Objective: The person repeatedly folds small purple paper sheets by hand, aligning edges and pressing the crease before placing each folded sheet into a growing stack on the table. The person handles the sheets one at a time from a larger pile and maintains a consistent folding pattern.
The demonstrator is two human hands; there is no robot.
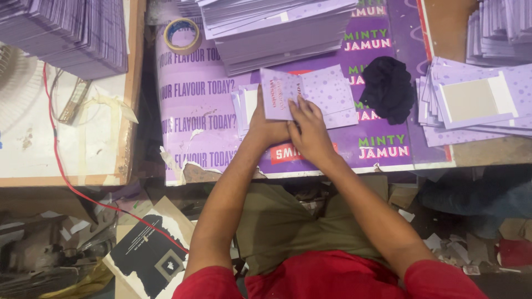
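Observation:
A small purple folded carton [279, 92] with pink lettering lies on the purple printed table cover [194, 99]. My left hand [266, 124] presses on its lower left edge, and my right hand [307, 127] grips its lower right corner, fingers curled over the flap. Under and beside the carton lie flat purple dotted carton blanks [330, 91], fanned out to the right and left.
A tall stack of flat blanks [277, 27] stands behind the carton, with a tape roll [182, 35] to its left. A black cloth [388, 88] lies to the right, beside more blanks [476, 102]. Another stack [66, 33] sits far left. A red cable [61, 160] runs down to scraps on the floor.

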